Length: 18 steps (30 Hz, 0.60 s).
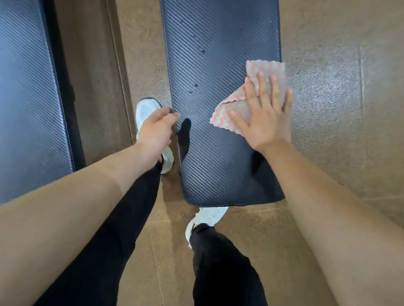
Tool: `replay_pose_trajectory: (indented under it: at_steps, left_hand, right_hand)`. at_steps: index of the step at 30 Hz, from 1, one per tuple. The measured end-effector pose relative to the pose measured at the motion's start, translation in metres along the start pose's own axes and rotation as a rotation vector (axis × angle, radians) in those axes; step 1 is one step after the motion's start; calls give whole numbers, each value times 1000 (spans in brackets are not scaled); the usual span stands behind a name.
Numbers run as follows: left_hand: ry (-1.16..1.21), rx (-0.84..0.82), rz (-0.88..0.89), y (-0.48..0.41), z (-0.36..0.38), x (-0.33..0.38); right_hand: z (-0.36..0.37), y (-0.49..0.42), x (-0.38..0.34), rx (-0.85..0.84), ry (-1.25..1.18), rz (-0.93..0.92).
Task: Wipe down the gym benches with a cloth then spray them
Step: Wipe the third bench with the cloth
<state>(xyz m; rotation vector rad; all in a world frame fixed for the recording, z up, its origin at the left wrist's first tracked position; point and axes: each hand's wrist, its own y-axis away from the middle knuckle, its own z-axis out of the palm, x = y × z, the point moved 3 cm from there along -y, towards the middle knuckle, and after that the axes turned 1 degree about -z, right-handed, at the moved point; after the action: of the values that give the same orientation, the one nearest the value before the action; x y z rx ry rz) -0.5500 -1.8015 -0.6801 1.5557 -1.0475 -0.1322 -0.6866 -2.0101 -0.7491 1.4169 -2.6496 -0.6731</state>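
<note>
Here the right hand lies flat on the cloth, with the fingers straight and spread, and it presses the cloth down on the desk. The cloth is pink and grey with a wavy pattern. It is at the right edge of the desk, at about 2 o'clock from the middle of the view. One corner of it points to 12 o'clock, beyond the fingertips, and another corner comes out below the thumb toward 9 o'clock.

The left hand is at 10 o'clock from the middle, at the left edge of the same desk. Its fingers are loosely curled and hold nothing, and the fingertips are at the edge; if they really touch it I cannot tell. The two hands are well apart, with the width of the desk between them.

The desk is dark, with a fine woven texture, and runs from 6 to 12 o'clock. A few drops sit on it toward 12 o'clock from the cloth. A second desk of the same kind is at 9 o'clock. The floor is brown. The person wears black trousers and white shoes: one shoe is partly under the left hand, the other shoe is just below the near end of the desk.
</note>
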Motion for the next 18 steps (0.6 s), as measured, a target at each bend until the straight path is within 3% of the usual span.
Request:
replay_pose_trajectory:
  at_steps: [10, 18]
  left_hand:
    - [-334, -117, 371, -38, 2, 20]
    - [-492, -189, 459, -50, -12, 3]
  right_hand:
    - [-10, -32, -41, 12, -80, 163]
    - [-15, -75, -116, 54, 119, -227]
